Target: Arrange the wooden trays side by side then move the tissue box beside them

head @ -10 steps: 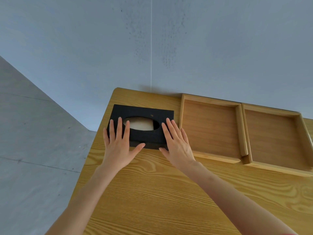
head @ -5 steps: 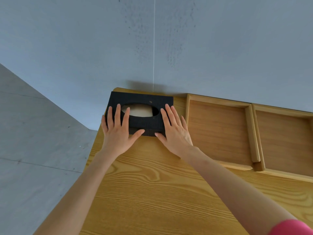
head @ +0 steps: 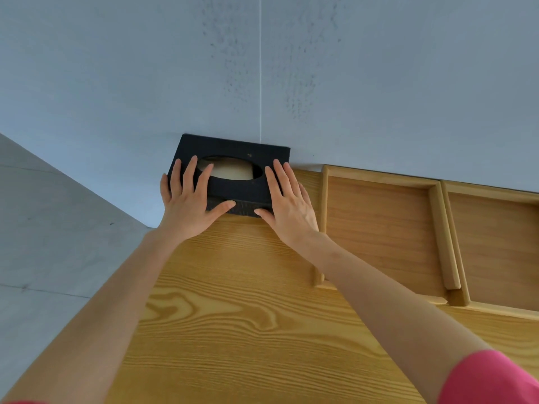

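Wall (head: 379, 83), grey and plain, backs everything and serves as the stop for what is lined up against it. One wooden table (head: 233, 330) runs up to that wall. Two wooden trays lie on it side by side, the nearer tray (head: 379, 228) and the farther tray (head: 495, 246), their adjoining rims touching and their back edges at the wall, so the first part of the task looks done. One black tissue box (head: 233, 188) sits at the table's far left corner, its back edge against the wall, just to the left of the nearer tray with a narrow strip of bare table between them. Two hands rest on it, well apart: the left hand (head: 189, 199) is laid flat over the box's left end, the right hand (head: 287, 199) flat over its right end, thumbs pressed on the near face. That spread, open-palmed hold suits sliding and squaring the box rather than lifting it. Closing the small gap to the tray seems all that remains.
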`<control>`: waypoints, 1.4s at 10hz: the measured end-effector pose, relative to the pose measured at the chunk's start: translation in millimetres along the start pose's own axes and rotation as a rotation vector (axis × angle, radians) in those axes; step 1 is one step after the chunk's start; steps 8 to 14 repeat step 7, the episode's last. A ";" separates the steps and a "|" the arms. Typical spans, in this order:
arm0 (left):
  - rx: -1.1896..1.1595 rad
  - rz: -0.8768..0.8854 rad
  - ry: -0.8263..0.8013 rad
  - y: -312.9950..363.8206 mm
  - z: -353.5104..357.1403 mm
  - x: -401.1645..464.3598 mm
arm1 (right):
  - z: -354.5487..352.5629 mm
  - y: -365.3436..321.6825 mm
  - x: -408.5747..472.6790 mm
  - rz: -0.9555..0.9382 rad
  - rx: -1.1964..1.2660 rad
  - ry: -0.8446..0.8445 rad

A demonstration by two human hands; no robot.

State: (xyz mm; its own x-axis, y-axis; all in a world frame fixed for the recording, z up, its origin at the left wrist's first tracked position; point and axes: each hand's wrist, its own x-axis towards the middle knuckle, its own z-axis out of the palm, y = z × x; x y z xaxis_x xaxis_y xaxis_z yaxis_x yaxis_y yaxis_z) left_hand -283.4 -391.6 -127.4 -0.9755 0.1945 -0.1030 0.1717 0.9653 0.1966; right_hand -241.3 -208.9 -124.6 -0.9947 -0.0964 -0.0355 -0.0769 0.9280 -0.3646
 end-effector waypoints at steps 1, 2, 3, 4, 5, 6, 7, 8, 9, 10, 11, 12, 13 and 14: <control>0.002 -0.001 -0.014 0.8 -1.6 -0.8 | -1.5 0.5 0.1 0.006 -0.012 -0.005; 0.005 -0.005 -0.023 2.4 -4.1 -1.0 | -3.1 -0.4 0.2 0.009 -0.025 -0.020; 0.061 -0.030 -0.111 5.4 -11.6 -0.1 | -7.4 -1.7 -1.3 0.007 -0.059 -0.050; 0.110 -0.043 -0.175 9.5 -18.5 -0.8 | -16.0 -0.1 -2.3 -0.001 -0.090 -0.109; 0.111 -0.035 -0.221 24.3 -32.5 -7.6 | -35.6 3.1 -12.7 0.028 -0.075 -0.176; 0.101 -0.005 -0.209 40.5 -42.2 -15.6 | -49.4 7.4 -24.6 0.063 -0.057 -0.192; 0.102 0.075 -0.174 66.8 -60.6 -28.7 | -75.3 12.9 -47.5 0.102 -0.074 -0.197; 0.102 0.075 -0.174 66.8 -60.6 -28.7 | -75.3 12.9 -47.5 0.102 -0.074 -0.197; 0.102 0.075 -0.174 66.8 -60.6 -28.7 | -75.3 12.9 -47.5 0.102 -0.074 -0.197; 0.102 0.075 -0.174 66.8 -60.6 -28.7 | -75.3 12.9 -47.5 0.102 -0.074 -0.197; 0.102 0.075 -0.174 66.8 -60.6 -28.7 | -75.3 12.9 -47.5 0.102 -0.074 -0.197; 0.102 0.075 -0.174 66.8 -60.6 -28.7 | -75.3 12.9 -47.5 0.102 -0.074 -0.197; 0.102 0.075 -0.174 66.8 -60.6 -28.7 | -75.3 12.9 -47.5 0.102 -0.074 -0.197; 0.102 0.075 -0.174 66.8 -60.6 -28.7 | -75.3 12.9 -47.5 0.102 -0.074 -0.197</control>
